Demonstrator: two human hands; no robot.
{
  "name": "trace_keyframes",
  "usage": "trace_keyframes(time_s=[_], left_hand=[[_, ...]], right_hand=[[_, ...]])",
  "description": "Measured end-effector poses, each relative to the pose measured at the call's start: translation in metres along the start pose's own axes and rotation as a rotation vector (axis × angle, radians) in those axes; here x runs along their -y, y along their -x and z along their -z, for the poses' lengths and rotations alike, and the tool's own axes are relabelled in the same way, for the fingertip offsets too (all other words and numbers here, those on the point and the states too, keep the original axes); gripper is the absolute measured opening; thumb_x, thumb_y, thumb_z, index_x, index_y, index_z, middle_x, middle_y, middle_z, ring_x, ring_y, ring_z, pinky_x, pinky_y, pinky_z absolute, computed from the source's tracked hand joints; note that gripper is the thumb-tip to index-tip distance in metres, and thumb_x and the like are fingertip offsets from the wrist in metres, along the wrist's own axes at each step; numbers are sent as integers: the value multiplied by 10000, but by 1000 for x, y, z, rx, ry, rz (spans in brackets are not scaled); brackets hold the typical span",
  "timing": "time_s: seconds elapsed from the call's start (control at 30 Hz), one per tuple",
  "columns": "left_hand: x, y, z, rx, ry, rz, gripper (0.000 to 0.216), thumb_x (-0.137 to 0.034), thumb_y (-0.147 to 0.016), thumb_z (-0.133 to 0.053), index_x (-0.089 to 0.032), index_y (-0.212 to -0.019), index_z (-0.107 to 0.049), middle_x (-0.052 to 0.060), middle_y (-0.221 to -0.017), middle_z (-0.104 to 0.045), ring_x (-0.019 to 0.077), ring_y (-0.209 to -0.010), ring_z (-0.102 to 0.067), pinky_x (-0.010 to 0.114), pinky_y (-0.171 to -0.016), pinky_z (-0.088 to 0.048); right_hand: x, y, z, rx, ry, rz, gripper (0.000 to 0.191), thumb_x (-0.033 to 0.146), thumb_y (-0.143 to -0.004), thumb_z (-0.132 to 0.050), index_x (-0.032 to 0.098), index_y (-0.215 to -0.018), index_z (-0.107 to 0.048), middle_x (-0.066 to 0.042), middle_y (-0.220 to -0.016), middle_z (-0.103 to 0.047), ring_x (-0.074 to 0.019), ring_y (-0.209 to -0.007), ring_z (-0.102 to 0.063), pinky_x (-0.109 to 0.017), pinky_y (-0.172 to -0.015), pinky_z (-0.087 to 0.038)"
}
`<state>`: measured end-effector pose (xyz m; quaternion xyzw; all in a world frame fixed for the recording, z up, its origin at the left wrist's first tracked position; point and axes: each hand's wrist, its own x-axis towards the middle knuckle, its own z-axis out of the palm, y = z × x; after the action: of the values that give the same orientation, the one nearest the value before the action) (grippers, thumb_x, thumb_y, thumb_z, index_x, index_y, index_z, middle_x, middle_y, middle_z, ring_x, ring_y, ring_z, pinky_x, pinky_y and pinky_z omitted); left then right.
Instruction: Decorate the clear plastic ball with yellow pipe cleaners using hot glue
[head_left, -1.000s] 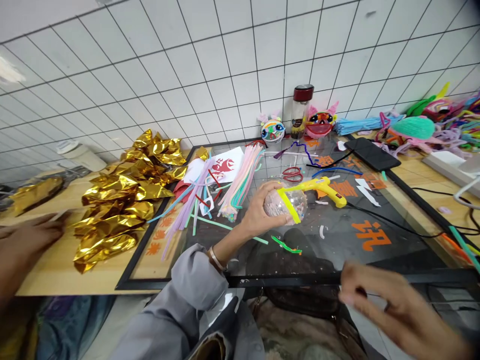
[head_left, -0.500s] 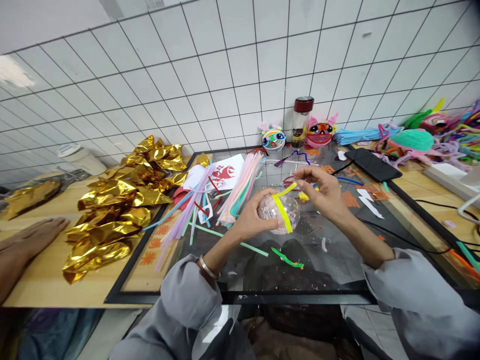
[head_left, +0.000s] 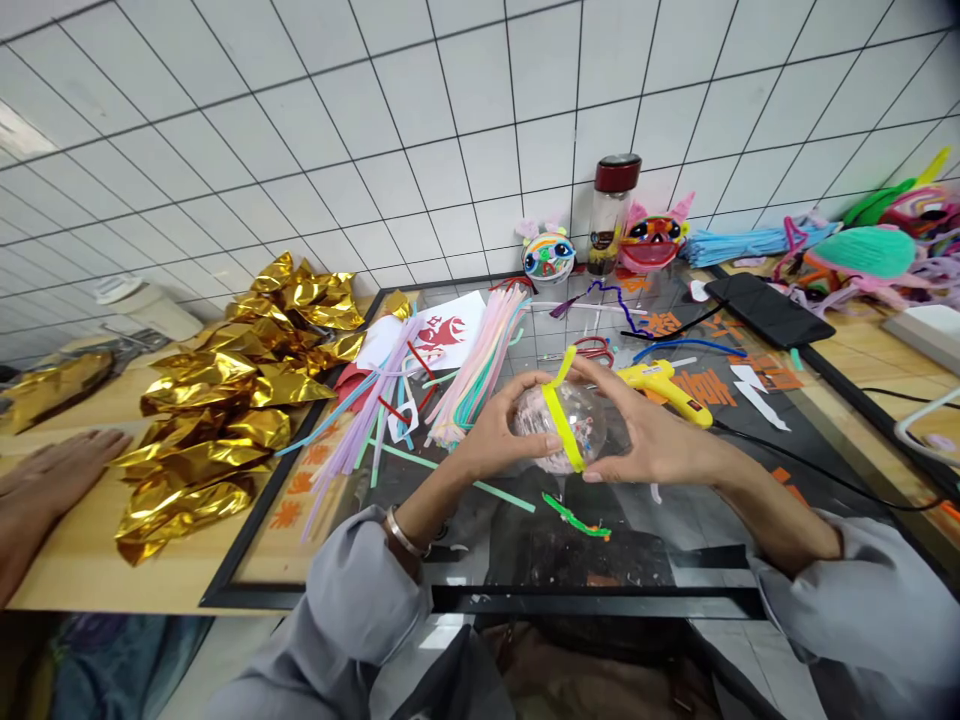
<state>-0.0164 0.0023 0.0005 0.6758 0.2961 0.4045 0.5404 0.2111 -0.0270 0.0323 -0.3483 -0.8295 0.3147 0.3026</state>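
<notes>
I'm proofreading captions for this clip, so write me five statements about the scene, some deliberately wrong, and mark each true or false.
1. The left hand and the right hand are both on the clear ball. True.
2. The yellow glue gun is in the right hand. False: it lies beyond that hand, not held.
3. A yellow strip runs across the ball. True.
4. The gold foil is to the right of the ball. False: it lies to the left.
5. The red-lidded bottle is lying on its side. False: it stands upright.
</notes>
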Motion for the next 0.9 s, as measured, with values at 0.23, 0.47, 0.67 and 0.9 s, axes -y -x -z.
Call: trace_keyframes(time_s=[0.23, 0.47, 0.67, 0.9], left_hand=[[-1, -1, 0, 59, 103, 22, 703, -527, -601, -842, -220, -1177, -582, 77, -1210, -621, 284, -1149, -590, 375, -1000, -473], [-12, 5, -3, 114, 76, 45, 869, -495, -538, -886, -225, -1268, -500, 91, -1262, -575, 312, -1181, -570, 401, -1007, -469], [-17, 8, -11, 34, 1, 104, 892, -385, -494, -912, -206, -1240, -455, 89, -1249, -560, 308, -1201, -538, 411, -1022, -447], [-14, 8, -13, -26, -34, 81, 849, -369, -503, -892, -224, -1206, -438, 46, -1135, -565, 246, -1069, -575, 355, -942, -470]], right_hand=[[-2, 0, -12, -33, -39, -28, 1068, 374, -713, -786, 239, -1558, -147, -163, -1568, -310, -304, -1420, -370, -527, -1150, -314], [-1, 1, -19, -106, -37, -88, 1089, 389, -670, -817, 225, -1550, -196, -163, -1477, -444, -327, -1363, -442, -536, -1113, -366], [-5, 1, -21, -112, -50, -36, 1091, 423, -649, -839, 256, -1544, -237, -145, -1544, -373, -336, -1380, -426, -531, -1136, -355], [4, 2, 18, -497, -200, -172, 501, 417, -746, -773, 261, -1204, -641, -70, -1177, -684, -236, -1067, -647, -413, -923, -521]])
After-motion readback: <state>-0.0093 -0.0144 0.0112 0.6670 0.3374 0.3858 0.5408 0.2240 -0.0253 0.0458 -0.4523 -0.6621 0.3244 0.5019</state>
